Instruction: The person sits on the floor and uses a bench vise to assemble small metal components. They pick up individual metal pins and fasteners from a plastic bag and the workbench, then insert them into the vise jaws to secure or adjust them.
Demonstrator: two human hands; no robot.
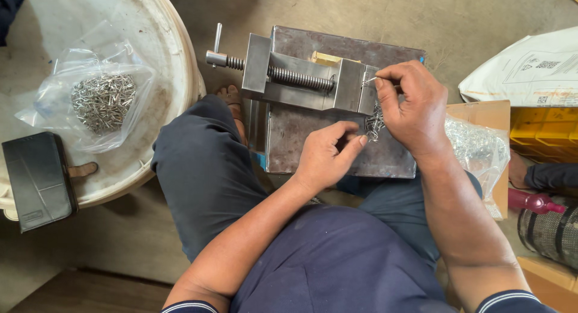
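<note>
Two bare hands work low in the view, above the lap of a seated person in dark blue clothes. Of these, the left hand (328,153) is curled, thumb and forefinger pinched together beside a small tangle of thin bent wire pieces (374,123); whether it grips one I cannot tell. Just above, the right hand (412,108) pinches one thin wire piece (368,80) between thumb and forefinger, its tip at the jaw of a single grey steel bench vise (301,78). That vise has one threaded screw and one small handle at its left end, and it sits along the far edge of a rusty rectangular steel box (313,132) resting on the concrete floor (481,18).

At the left stands one white plastic bucket lid (174,54), carrying one clear plastic bag of small metal pins (102,102) and one black wallet-style phone case (39,180) at its near-left edge. To the right of the box lie one more clear bag of shiny metal parts (478,147), on one brown cardboard sheet (481,114), one yellow plastic crate (548,132), one white sack (530,66) and one pink bottle (533,201). The right hand hides the vise's right jaw.
</note>
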